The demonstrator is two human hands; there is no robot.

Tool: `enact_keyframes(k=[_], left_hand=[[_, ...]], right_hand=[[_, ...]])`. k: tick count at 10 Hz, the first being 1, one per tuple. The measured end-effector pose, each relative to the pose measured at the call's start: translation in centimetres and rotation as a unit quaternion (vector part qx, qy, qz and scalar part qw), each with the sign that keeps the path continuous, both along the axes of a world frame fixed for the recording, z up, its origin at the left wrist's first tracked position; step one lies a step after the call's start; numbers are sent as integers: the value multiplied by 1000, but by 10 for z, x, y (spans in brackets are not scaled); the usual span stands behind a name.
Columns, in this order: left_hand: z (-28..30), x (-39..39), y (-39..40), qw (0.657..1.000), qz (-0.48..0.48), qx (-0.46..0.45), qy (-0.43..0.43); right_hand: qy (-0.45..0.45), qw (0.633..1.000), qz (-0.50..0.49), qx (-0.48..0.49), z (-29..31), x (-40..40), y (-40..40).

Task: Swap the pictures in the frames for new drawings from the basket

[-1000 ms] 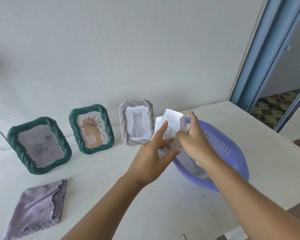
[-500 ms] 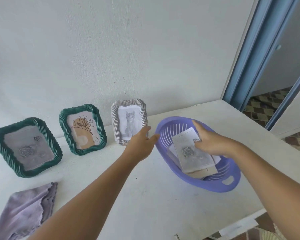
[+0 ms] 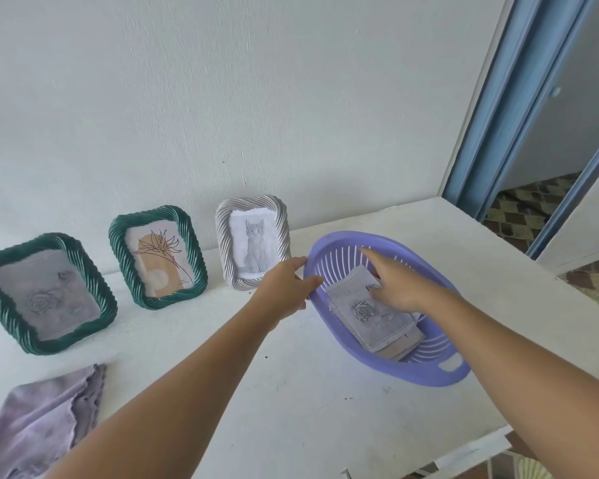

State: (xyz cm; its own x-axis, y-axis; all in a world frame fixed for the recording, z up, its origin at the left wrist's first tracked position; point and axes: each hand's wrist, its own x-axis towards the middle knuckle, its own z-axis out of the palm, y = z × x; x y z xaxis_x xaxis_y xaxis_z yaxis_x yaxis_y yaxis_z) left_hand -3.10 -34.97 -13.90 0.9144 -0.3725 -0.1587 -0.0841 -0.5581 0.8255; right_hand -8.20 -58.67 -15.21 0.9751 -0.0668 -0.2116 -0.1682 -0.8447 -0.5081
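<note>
A purple slotted basket (image 3: 426, 371) sits on the white table at the right. In it lies a small stack of drawings (image 3: 377, 319) with a grey rose picture on top. My right hand (image 3: 395, 285) reaches into the basket, fingers straight, and rests on the top drawing. My left hand (image 3: 287, 288) grips the basket's left rim. Three frames lean on the wall: a green frame with a rose picture (image 3: 45, 292), a green frame with a flower drawing (image 3: 158, 255), and a white frame with a kitten drawing (image 3: 253, 243).
A folded lilac cloth (image 3: 45, 416) lies at the table's front left. The table (image 3: 291, 392) ends at the right near a blue door frame (image 3: 519, 98), with patterned floor beyond. The wall stands right behind the frames.
The drawings that both hands held up over the basket now lie flat inside it. My left hand moved to the basket's rim, and my right hand went from holding the stack to resting on it.
</note>
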Motion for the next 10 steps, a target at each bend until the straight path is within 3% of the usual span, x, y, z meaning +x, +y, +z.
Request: enact_keyframes(k=[7,8,9,10], left_hand=[[1,-4,1,999,-5,17,-27],[17,-3,20,996,15,51,-66],[61,-18,65,992,31,-5,-122],[133,-56,134,959,29,-156,-236]], right_hand=[[-45,998,15,-42,-5,-4,-3],[-120,991,10,-54,21,-11,-3],[-228,970,-30,73,82,-34,3],[-350,921,-26,167,157,-74,13]])
